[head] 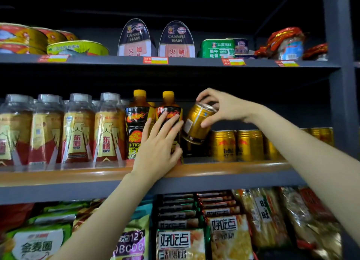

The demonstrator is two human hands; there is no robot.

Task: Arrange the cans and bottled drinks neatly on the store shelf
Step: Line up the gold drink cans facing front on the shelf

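My right hand (220, 106) grips a gold can (195, 124) by its top and holds it tilted in the air above the middle shelf (233, 167). My left hand (158, 144) lies against a dark bottle with a yellow cap (169, 103), fingers straight on its front and thumb round its right side. A second dark bottle (136, 121) stands just left of it. More gold cans (236, 145) stand in a row on the shelf to the right. Clear bottles with red and gold labels (78, 131) fill the left part of the shelf.
The upper shelf (194, 61) carries flat fish tins (78, 48), two canned hams (155, 40) and a green tin (218, 48). Snack packets (181, 242) fill the shelf below. A grey upright post (341, 74) bounds the shelves on the right.
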